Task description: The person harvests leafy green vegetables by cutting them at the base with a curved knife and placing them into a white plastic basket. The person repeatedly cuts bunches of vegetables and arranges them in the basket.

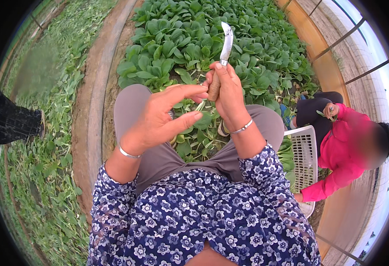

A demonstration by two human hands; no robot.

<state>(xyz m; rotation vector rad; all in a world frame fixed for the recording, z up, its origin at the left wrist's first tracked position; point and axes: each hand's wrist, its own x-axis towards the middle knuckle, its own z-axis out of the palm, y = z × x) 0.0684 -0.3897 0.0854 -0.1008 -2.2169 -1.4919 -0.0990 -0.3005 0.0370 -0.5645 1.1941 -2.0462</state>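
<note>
My right hand (227, 89) grips the wooden handle of a curved-blade knife (227, 43), whose metal blade points up and away from me. To its left, my left hand (164, 114) is raised with thumb and fingers apart, its fingertips close to the handle; nothing shows between them. Both wrists wear metal bangles. Dense leafy greens (194, 36) grow in the bed beyond my hands. Loose leaves and pale stalks (199, 141) lie on the soil between my knees.
A white plastic crate (309, 159) holding greens stands at my right. Beside it a co-worker in a pink top holds a bit of greenery, the other hand at the crate. A raised strip (98, 76) borders the bed on the left; beyond it is another person's dark-clad leg.
</note>
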